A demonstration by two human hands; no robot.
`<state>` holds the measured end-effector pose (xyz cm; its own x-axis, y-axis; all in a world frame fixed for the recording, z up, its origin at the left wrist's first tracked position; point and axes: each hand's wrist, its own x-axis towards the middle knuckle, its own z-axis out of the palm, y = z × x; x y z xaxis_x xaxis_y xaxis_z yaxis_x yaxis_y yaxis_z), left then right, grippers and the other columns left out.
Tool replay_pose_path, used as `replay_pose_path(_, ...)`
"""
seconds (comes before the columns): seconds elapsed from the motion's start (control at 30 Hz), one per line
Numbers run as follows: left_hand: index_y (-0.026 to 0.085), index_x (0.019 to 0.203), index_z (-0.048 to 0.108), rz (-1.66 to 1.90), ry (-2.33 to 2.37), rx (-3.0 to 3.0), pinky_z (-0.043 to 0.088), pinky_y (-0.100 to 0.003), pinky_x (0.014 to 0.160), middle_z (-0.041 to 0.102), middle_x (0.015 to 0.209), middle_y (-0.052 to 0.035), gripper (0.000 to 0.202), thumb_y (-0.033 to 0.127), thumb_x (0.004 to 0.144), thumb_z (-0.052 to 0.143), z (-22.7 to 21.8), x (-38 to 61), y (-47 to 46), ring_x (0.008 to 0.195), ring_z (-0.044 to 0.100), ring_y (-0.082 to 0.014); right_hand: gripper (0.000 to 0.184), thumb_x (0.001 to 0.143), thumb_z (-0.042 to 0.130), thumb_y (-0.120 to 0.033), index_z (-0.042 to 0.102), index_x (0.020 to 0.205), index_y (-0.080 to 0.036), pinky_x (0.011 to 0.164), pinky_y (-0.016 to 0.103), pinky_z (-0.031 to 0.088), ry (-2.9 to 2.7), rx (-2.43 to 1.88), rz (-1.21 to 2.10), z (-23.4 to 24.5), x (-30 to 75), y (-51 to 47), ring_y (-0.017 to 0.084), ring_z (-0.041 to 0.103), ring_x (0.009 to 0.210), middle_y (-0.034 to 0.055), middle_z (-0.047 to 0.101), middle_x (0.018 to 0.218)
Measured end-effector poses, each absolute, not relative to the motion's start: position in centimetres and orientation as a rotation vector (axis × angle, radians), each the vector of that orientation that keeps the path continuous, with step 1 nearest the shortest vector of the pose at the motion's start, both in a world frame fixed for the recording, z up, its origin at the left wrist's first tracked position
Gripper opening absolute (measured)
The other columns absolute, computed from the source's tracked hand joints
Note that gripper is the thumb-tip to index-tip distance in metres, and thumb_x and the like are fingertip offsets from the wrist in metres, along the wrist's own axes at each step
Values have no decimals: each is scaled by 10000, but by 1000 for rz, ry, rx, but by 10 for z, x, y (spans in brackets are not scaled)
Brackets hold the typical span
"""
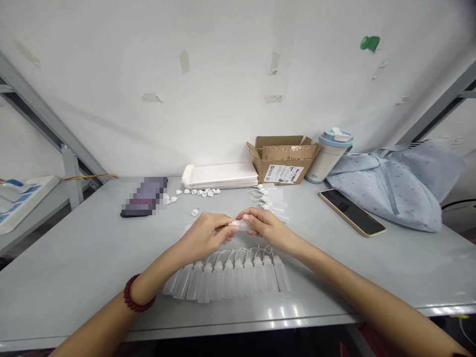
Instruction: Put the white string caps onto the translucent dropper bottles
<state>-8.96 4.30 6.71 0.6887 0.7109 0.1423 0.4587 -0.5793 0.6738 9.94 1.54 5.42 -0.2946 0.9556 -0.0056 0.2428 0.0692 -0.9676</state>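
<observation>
Over the middle of the table my two hands meet at a small translucent squeeze bottle (243, 225). My left hand (208, 233) is closed, pinching the white cap (235, 223) at the bottle's left end. From the other side my right hand (266, 228) grips the bottle's body, its fingers partly hiding it. Just below the hands, a row of several similar bottles (238, 277) lies side by side, with white caps and thin curved tubes at their far ends. More clear bottles (273, 198) lie behind my right hand. Several loose white caps (208, 192) are beyond my left hand, one cap (195, 212) apart from them.
Against the wall are a stack of white envelopes (223, 174), an open cardboard box (284, 161) and a tumbler (329, 156). A phone (351, 212) and a blue-grey cloth bag (386, 193) lie to the right. A blurred dark phone-like item (145, 197) lies left. Metal posts (74, 173) flank the table.
</observation>
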Motion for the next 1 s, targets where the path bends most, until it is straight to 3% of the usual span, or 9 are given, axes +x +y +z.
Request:
replay_pose_path(0.27,157,627,581,528,863,2303,351,-225,574,602,627,1,341,263,911,425,70,-89,39,586,523,-116,308,800,566,-460,572,843,-156,466,220,174,-1247,-1113,1766,54,102,15,57,179,458,-96,268,514)
replay_pose_path(0.37,154,635,582,543,864,2332,338,-224,557,586,620,1,339,265,911,421,68,-88,40,573,498,-110,311,796,565,-467,556,835,-159,462,216,171,-1197,-1105,1800,53,102,16,55,177,452,-96,281,511)
replay_pose_path(0.53,155,668,588,559,942,2303,320,-219,504,592,631,-4,328,341,897,444,66,-88,42,575,499,-118,300,861,487,-462,540,867,-166,510,233,312,-1511,-1241,1378,50,100,17,95,387,492,-59,439,539)
replay_pose_path(0.7,161,638,558,552,976,2138,393,-216,537,591,591,-3,402,401,911,388,66,-89,44,569,540,-128,236,928,434,-357,573,890,-170,604,250,394,-1900,-1212,840,50,98,12,122,524,636,14,608,734)
replay_pose_path(0.83,165,617,553,561,944,2063,432,-221,555,590,582,-7,413,424,900,401,67,-88,43,571,562,-135,235,946,389,-304,550,839,-172,572,242,367,-1983,-1208,685,50,97,11,115,486,574,-15,534,630)
replay_pose_path(1.0,161,595,551,538,943,1998,448,-222,574,605,599,-19,414,418,893,421,67,-86,41,591,579,-141,248,944,379,-298,505,767,-179,539,235,336,-1936,-1246,787,54,96,10,105,423,535,-43,446,584)
